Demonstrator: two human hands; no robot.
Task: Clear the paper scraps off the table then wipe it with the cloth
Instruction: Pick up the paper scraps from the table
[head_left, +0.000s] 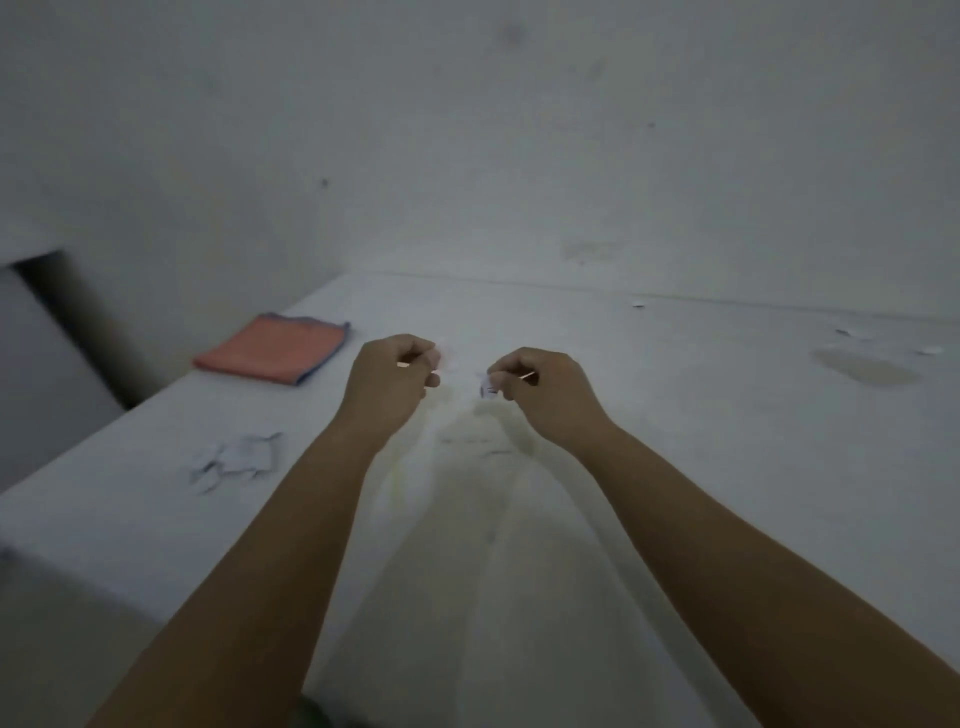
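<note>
At the table's middle, both your hands hover close together over the white table, knuckles up, fingers curled in. Your right hand pinches a small paper scrap at its fingertips, thumb against forefinger. Your left hand is curled into a loose fist, fingertips drawn to the thumb; can't tell if it grips anything, too blurred. The two hands are near each other but apart. A pile of torn paper scraps lies at 8 o'clock from your left hand, near the table's left edge. More small scraps sit far off at 2 o'clock, close to the wall, one tiny bit at 1 o'clock by the back edge. The folded orange cloth with blue trim lies flat at 10 o'clock, at the table's left edge, well apart from the hands. A yellowish stain marks the top at 3 o'clock, another between your forearms
</note>
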